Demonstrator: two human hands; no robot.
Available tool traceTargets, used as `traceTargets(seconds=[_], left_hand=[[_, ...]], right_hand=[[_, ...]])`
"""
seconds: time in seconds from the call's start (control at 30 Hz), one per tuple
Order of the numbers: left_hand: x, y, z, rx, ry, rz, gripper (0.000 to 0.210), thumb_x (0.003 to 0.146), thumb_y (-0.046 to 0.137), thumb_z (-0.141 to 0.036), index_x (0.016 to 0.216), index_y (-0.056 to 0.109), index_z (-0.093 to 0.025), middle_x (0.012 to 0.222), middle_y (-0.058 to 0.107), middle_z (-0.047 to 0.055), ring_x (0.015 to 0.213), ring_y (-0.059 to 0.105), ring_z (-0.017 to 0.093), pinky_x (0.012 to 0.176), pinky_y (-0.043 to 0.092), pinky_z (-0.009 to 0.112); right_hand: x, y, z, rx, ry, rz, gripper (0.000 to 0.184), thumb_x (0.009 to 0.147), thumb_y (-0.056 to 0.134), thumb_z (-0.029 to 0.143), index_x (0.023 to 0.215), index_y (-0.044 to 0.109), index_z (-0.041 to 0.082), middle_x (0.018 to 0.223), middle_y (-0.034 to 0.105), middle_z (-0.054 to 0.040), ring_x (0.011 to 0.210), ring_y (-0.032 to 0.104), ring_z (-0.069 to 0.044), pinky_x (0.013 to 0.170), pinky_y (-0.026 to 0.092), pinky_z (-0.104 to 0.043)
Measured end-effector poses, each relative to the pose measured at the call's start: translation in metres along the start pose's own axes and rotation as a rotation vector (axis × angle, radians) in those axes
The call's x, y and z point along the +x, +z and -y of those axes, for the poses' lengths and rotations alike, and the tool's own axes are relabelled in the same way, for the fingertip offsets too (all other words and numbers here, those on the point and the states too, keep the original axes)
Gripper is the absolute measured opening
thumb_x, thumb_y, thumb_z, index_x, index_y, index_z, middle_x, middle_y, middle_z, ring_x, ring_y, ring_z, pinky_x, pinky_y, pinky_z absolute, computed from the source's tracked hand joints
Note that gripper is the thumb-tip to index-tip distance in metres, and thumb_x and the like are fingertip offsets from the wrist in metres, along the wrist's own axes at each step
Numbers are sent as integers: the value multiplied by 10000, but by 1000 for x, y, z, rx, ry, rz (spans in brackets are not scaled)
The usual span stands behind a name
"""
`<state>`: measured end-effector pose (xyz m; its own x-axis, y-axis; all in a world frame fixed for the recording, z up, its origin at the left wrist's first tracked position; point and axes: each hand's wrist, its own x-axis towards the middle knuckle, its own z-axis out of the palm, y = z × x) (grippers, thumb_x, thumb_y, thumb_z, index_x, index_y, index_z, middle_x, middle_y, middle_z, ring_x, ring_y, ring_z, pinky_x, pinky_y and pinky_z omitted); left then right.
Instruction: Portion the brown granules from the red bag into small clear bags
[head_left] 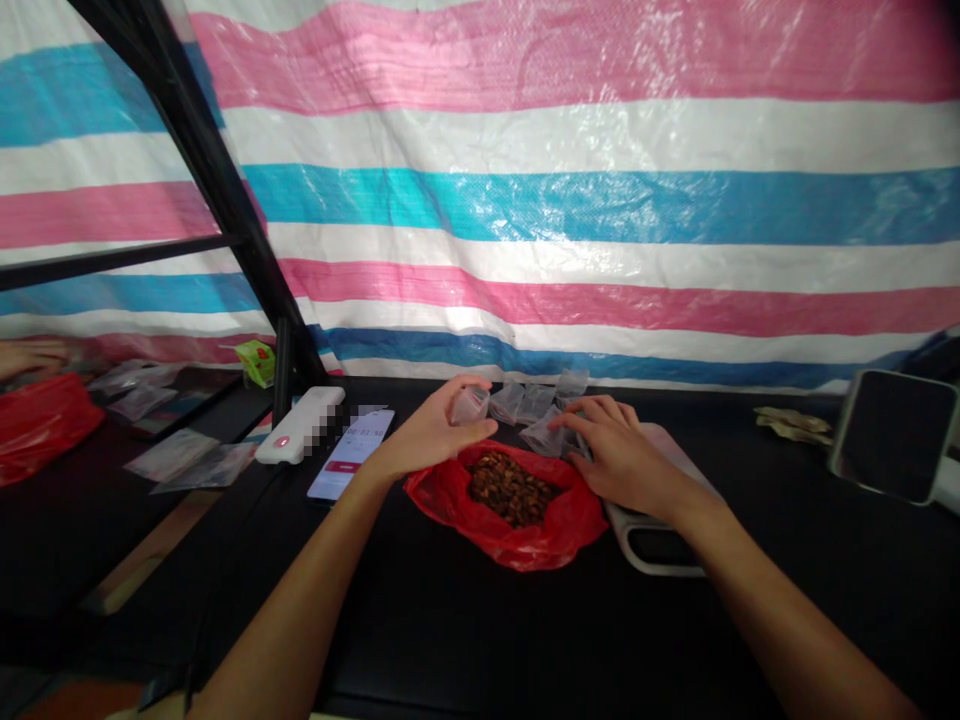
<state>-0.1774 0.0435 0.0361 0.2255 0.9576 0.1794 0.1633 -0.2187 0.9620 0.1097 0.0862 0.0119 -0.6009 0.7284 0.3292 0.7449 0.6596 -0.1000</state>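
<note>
A small clear plastic cup (470, 405) sits between the thumb and fingers of my left hand (431, 430), above the left rim of a red plastic bag (517, 552). The bag lies open, with small brown dried pieces (514, 487) inside. My right hand (626, 455) reaches over the bag's right edge, fingers curled on a small clear plastic bag (547, 434). Several similar clear bags (525, 400) lie behind it. Under my right hand and forearm is a white scale (660, 540), partly hidden.
A lit phone (351, 455) and a white device (304, 425) lie left. Further left are another red bag (45, 425), flat clear bags (187, 460) and another person's hand (34, 358). A dark-screened device (894, 435) stands right. A black post (199, 170) rises behind.
</note>
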Motion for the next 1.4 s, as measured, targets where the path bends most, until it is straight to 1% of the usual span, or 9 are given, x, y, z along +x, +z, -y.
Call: traceTargets(seconds=[0.13,0.23,0.37,0.5,0.63,0.77,0.87,1.1,1.4], left_hand=[[-4,1,2,218,41,180,657,795,803,-285,1403,555,-254,1254,676,70,1060,662,225,931,516,347],[-5,-1,6,468,21,214,636,790,779,-286,1398,597,-248,1213,695,75,1083,660,269,1011,489,404],[-4,-3,11,619,-20,181,518,823,727,-321,1327,661,-218,1010,722,64,964,676,280,933,511,393],[-2,-2,14,547,-45,171,428,865,664,-307,1282,656,-216,1020,744,48,872,689,241,785,516,327],[0,-1,17,513,-14,133,427,861,635,-252,1284,649,-199,1074,748,58,909,689,237,810,517,329],[1,0,16,468,20,54,456,851,593,-186,1305,634,-194,1077,746,54,913,686,222,851,521,335],[0,1,14,445,25,67,463,854,606,-206,1317,630,-198,1111,744,59,937,686,226,861,525,341],[-4,-2,13,396,-111,314,712,757,687,-179,1453,534,-186,1192,718,80,932,694,231,799,542,323],[-4,0,15,271,-184,252,552,825,637,-217,1371,561,-198,1141,720,58,978,677,211,857,540,321]], right_hand=[[-1,-1,0,-47,-11,11,473,903,636,230,1370,663,306,1178,675,-109,1155,570,-328,1001,411,-509],[0,-1,0,-51,-30,0,460,915,635,226,1366,654,312,1173,715,-92,1183,581,-339,1045,373,-559],[5,-7,1,109,20,-129,478,930,592,196,1401,587,280,1277,681,-95,1166,644,-292,1063,435,-504],[7,-20,15,433,21,-318,474,936,599,237,1404,531,273,1271,667,-80,1082,679,-237,973,537,-381],[0,-30,46,546,-55,-102,388,907,652,263,1289,591,283,1173,720,-40,994,700,-218,912,559,-347],[-6,-28,68,431,-198,150,349,821,616,97,1128,652,258,1103,735,-41,1026,683,-231,942,537,-355],[-6,-23,72,326,-221,173,387,786,596,46,1117,653,237,1112,716,-70,1079,645,-259,998,508,-401],[-5,-19,70,321,-203,139,359,843,616,77,1172,607,220,1199,665,-93,1134,599,-276,1047,458,-437],[-3,-6,75,207,-248,116,620,799,568,-5,1373,552,230,1289,645,-104,1166,544,-296,1019,467,-436]])
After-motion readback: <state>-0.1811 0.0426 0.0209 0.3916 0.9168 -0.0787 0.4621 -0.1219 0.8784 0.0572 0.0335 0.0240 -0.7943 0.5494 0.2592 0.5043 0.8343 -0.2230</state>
